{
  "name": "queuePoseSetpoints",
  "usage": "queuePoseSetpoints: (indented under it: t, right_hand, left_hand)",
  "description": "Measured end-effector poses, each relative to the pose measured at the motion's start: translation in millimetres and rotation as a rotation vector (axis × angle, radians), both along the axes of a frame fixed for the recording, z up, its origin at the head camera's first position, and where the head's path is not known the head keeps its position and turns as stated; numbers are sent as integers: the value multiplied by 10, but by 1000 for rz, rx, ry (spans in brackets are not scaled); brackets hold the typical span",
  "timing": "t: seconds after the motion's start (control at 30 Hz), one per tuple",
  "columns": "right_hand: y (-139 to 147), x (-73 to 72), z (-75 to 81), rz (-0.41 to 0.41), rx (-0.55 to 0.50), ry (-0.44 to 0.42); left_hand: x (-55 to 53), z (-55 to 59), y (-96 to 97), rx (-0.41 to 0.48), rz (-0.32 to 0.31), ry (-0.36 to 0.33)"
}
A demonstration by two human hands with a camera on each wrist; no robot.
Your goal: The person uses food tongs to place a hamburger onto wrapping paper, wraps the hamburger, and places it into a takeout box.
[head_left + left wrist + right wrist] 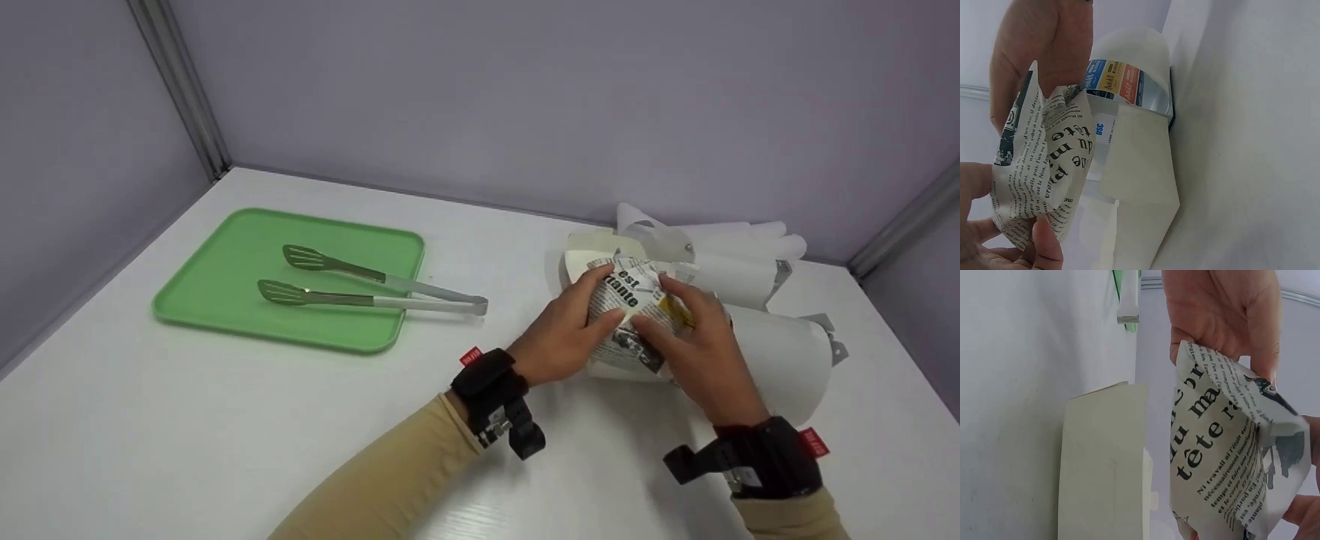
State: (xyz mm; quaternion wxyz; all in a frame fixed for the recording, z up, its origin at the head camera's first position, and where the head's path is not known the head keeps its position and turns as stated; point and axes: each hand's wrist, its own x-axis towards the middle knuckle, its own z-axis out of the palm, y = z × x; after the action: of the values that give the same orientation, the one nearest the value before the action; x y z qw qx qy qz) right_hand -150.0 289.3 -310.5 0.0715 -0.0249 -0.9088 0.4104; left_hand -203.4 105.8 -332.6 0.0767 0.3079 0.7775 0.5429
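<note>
Both hands hold a wrapper of newspaper-print paper [626, 300] above the right part of the table. My left hand [559, 337] grips its left side, thumb on the near face. From the other side, my right hand [705, 352] grips it, its thumb close to the left thumb. Folded edges and large black print show on the wrapper [1213, 439] in the right wrist view. Beneath and behind it is a cream folded-card box [1140, 163], partly hidden by the hands in the head view.
A green tray [217, 277] lies on the left, with metal tongs [427, 296] spread across it, their handle end past its right edge. A large white cylinder [787, 360] and several white rolls [720, 240] lie at the right, near the back wall.
</note>
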Motion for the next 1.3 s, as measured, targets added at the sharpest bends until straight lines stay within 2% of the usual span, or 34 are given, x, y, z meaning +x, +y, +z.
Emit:
queuePoseSetpoints:
  t: [0.13,0.27,0.37,0.5,0.63,0.8,0.9,1.07,1.2,1.3]
  right_hand:
    - [-42,-11,-40,17,70,49]
    - [-62,-26,-96,46,141,72]
    - [-70,-35,-138,70,190,53]
    - [-78,-53,-181,84,218,-22]
    - [-91,-75,-219,81,199,-104]
    - [-127,-79,-275,109,147,-137]
    - [-163,-68,-300,135,129,-135]
    - [-225,-43,-297,174,101,-146]
    - [-275,-17,-276,188,75,-178]
    - [-308,11,-262,188,69,-191]
  left_hand:
    - [-15,-76,4,-16,-10,-12]
    - [-31,-137,-3,-69,-21,-32]
    - [-45,-161,-30,-110,-24,-41]
    - [-49,-174,-91,-152,-23,-60]
    - [-39,-168,-171,-194,-18,-58]
    - [-29,-164,-281,-193,-27,-71]
    - [-21,-176,-355,-192,-60,-65]
    - [6,-174,-521,-253,-119,-50]
    - [32,-169,-648,-280,-149,-66]
    - [46,-177,-716,-291,-161,-44]
